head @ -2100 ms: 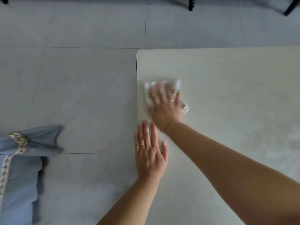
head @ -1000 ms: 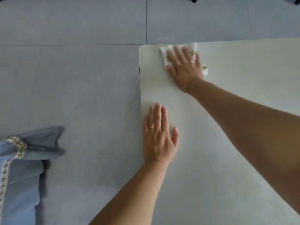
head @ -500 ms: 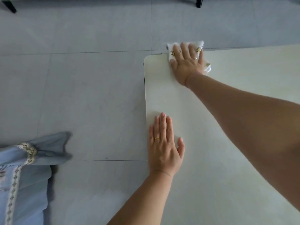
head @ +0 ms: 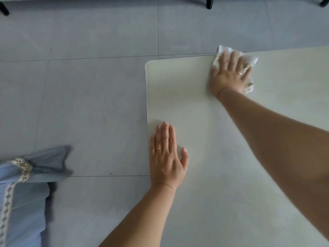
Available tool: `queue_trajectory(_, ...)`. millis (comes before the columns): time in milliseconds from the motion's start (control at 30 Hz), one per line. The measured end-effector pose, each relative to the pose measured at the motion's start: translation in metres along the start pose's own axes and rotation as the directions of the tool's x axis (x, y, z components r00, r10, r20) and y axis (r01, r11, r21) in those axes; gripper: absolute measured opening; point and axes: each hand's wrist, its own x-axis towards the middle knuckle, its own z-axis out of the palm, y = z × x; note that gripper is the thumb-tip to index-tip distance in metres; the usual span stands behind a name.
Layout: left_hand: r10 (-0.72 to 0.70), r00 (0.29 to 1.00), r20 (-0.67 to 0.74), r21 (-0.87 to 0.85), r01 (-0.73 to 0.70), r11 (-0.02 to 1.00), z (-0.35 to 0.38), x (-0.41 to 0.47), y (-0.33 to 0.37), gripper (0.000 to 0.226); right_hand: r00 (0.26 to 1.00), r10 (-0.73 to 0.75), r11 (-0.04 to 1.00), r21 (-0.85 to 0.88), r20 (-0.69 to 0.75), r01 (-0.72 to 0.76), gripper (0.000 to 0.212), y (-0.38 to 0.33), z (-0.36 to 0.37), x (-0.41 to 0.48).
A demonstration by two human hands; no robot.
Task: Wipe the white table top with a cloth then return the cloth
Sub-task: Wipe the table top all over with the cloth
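Observation:
The white table top [head: 178, 90] fills the right half of the view, its rounded far-left corner in sight. My right hand [head: 229, 75] lies flat with spread fingers on a white cloth with small yellow marks [head: 252, 60], pressing it against the table's far edge. Part of the cloth sticks out beyond the fingertips and over the edge. My left hand [head: 167, 157] rests flat on the table near its left edge, fingers straight and together, holding nothing.
Grey floor tiles [head: 89, 104] lie left of and beyond the table. Blue fabric with a patterned trim [head: 26, 175] hangs at the lower left. Dark furniture legs [head: 209, 3] stand at the top of the view.
My right hand has slid the cloth up to the far edge and then to the right along it, away from the corner. My left hand has stayed flat in place.

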Motion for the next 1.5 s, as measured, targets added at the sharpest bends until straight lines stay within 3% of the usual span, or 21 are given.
queue_trajectory(33, 0.003, 1.000, -0.003, -0.002, -0.003, 1.000, 0.000, 0.000, 0.000, 0.068, 0.999, -0.040, 0.999, -0.004, -0.008, 0.040, 0.057, -0.015, 0.005, -0.015)
queue_trajectory(100, 0.002, 1.000, -0.007, -0.007, -0.002, 1.000, -0.001, 0.000, 0.001, 0.068, 0.951, -0.308, 0.951, -0.034, 0.006, 0.308, 0.056, -0.037, 0.020, -0.053)
queue_trajectory(200, 0.014, 1.000, -0.019, -0.007, -0.014, 1.000, 0.000, -0.001, 0.000, 0.069, 0.767, -0.630, 0.758, -0.122, 0.121, 0.641, 0.055, -0.009, 0.019, -0.078)
queue_trajectory(267, 0.018, 1.000, -0.019, 0.008, -0.018, 1.000, 0.001, -0.001, -0.001, 0.069, 0.808, -0.582, 0.794, -0.148, 0.094, 0.589, 0.053, 0.038, 0.011, -0.063)
queue_trajectory(333, 0.016, 1.000, -0.012, 0.030, -0.016, 0.999, 0.001, -0.001, -0.001, 0.068, 0.931, -0.364, 0.926, -0.090, 0.039, 0.366, 0.054, 0.076, 0.003, -0.053)
queue_trajectory(433, -0.001, 1.000, 0.014, 0.056, 0.001, 0.998, 0.000, 0.000, 0.002, 0.069, 0.987, -0.161, 0.987, -0.011, 0.020, 0.161, 0.057, 0.062, 0.009, -0.077)
queue_trajectory(500, -0.013, 0.999, 0.050, 0.081, 0.009, 0.997, -0.003, 0.000, 0.004, 0.070, 0.939, -0.341, 0.939, -0.041, 0.038, 0.343, 0.058, 0.037, 0.021, -0.113)
queue_trajectory(567, -0.022, 0.997, 0.080, 0.109, 0.013, 0.994, -0.006, -0.002, 0.005, 0.068, 0.802, -0.582, 0.798, -0.095, 0.133, 0.595, 0.057, 0.041, 0.024, -0.143)
queue_trajectory(633, -0.055, 0.997, 0.052, 0.107, 0.049, 0.993, -0.009, -0.010, 0.008, 0.067, 0.739, -0.657, 0.727, -0.134, 0.150, 0.673, 0.056, 0.072, 0.016, -0.135)
queue_trajectory(700, -0.086, 0.996, -0.002, 0.069, 0.086, 0.994, -0.012, -0.027, 0.017, 0.066, 0.844, -0.529, 0.835, -0.120, 0.095, 0.537, 0.055, 0.104, 0.008, -0.117)
queue_trajectory(767, -0.028, 1.000, -0.008, -0.003, 0.028, 1.000, -0.008, -0.057, 0.031, 0.067, 0.957, -0.283, 0.957, -0.043, 0.066, 0.286, 0.055, 0.119, 0.006, -0.112)
queue_trajectory(833, 0.070, 0.996, 0.046, -0.031, -0.069, 0.997, 0.003, -0.092, 0.048, 0.067, 0.989, -0.140, 0.990, 0.041, 0.055, 0.138, 0.057, 0.099, 0.013, -0.138)
queue_trajectory(900, 0.082, 0.991, 0.103, -0.016, -0.081, 0.997, 0.014, -0.120, 0.057, 0.068, 0.959, -0.275, 0.961, 0.038, 0.063, 0.273, 0.058, 0.073, 0.030, -0.187)
queue_trajectory(967, 0.056, 0.993, 0.108, -0.001, -0.056, 0.998, 0.021, -0.129, 0.057, 0.067, 0.831, -0.539, 0.836, -0.039, 0.137, 0.548, 0.058, 0.071, 0.038, -0.228)
queue_trajectory(1033, 0.054, 0.993, 0.103, 0.007, -0.055, 0.998, 0.021, -0.127, 0.056, 0.068, 0.712, -0.679, 0.701, -0.128, 0.180, 0.701, 0.056, 0.096, 0.033, -0.223)
queue_trajectory(1100, 0.064, 0.993, 0.103, -0.003, -0.064, 0.998, 0.021, -0.126, 0.055, 0.069, 0.793, -0.597, 0.780, -0.142, 0.119, 0.609, 0.054, 0.130, 0.025, -0.196)
queue_trajectory(1167, 0.065, 0.993, 0.099, -0.010, -0.064, 0.998, 0.022, -0.127, 0.056, 0.069, 0.930, -0.363, 0.928, -0.067, 0.057, 0.366, 0.054, 0.149, 0.019, -0.178)
queue_trajectory(1233, 0.057, 0.994, 0.097, 0.000, -0.058, 0.998, 0.023, -0.127, 0.056, 0.070, 0.983, -0.181, 0.983, 0.024, 0.017, 0.181, 0.057, 0.133, 0.027, -0.193)
queue_trajectory(1300, 0.053, 0.992, 0.111, 0.025, -0.056, 0.998, 0.022, -0.128, 0.056, 0.070, 0.968, -0.248, 0.968, 0.035, 0.043, 0.247, 0.059, 0.105, 0.041, -0.234)
queue_trajectory(1433, 0.052, 0.992, 0.112, 0.034, -0.056, 0.998, 0.020, -0.128, 0.056, 0.069, 0.746, -0.652, 0.740, -0.099, 0.134, 0.665, 0.056, 0.126, 0.041, -0.257)
queue_trajectory(1500, 0.065, 0.994, 0.090, 0.021, -0.067, 0.998, 0.021, -0.129, 0.056, 0.069, 0.812, -0.576, 0.802, -0.126, 0.095, 0.584, 0.056, 0.160, 0.031, -0.231)
